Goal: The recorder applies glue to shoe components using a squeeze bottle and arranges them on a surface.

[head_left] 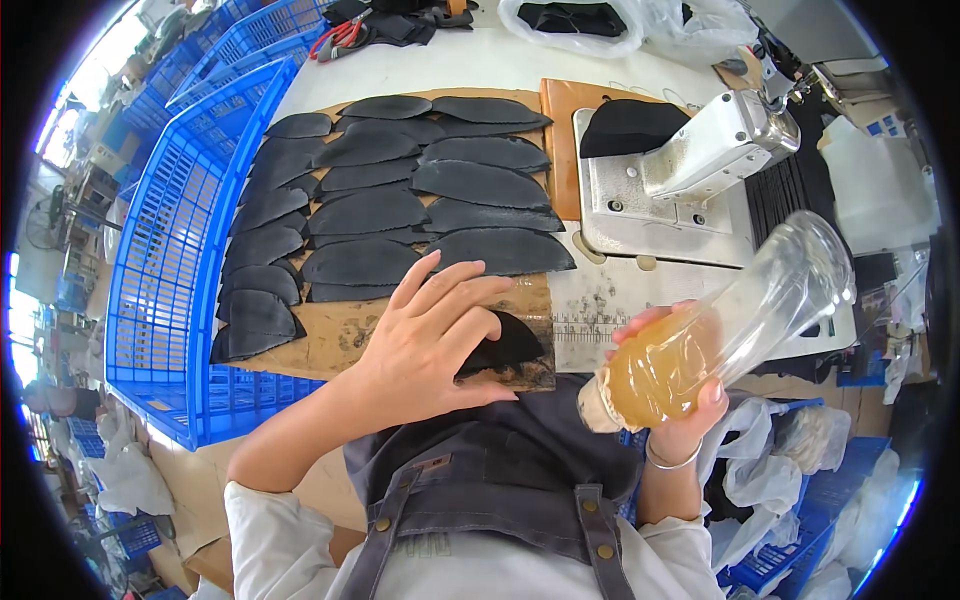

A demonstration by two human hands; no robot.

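workshop clutter rings a white worktable [470,60], where a stained brown cardboard sheet [345,335] carries rows of flat, dark grey leaf-shaped fabric pieces [400,210] laid overlapping one another. beside the sheet on the person's left stands a blue slotted plastic crate [175,260], with more blue crates behind it. on the right of the sheet sits a grey-white sewing machine [690,165] on its metal base, a black cloth piece lying just behind it on an orange-brown board. at the far edge of the table lie red-handled scissors [340,35] and a clear plastic bag holding dark material [590,22].

the left hand [425,340] lies flat with fingers spread apart, palm down, pressing on a single dark grey curved fabric piece [510,345] at the near right corner of the cardboard sheet; the piece shows from under the fingers and thumb. the right hand [680,400] is wrapped tight around a clear plastic bottle of amber liquid [715,340], held tilted above the table edge near the person's body, its wider empty end pointing up and to the right, towards the machine. a thin silver bracelet circles the right wrist. the person wears a grey apron over white sleeves.
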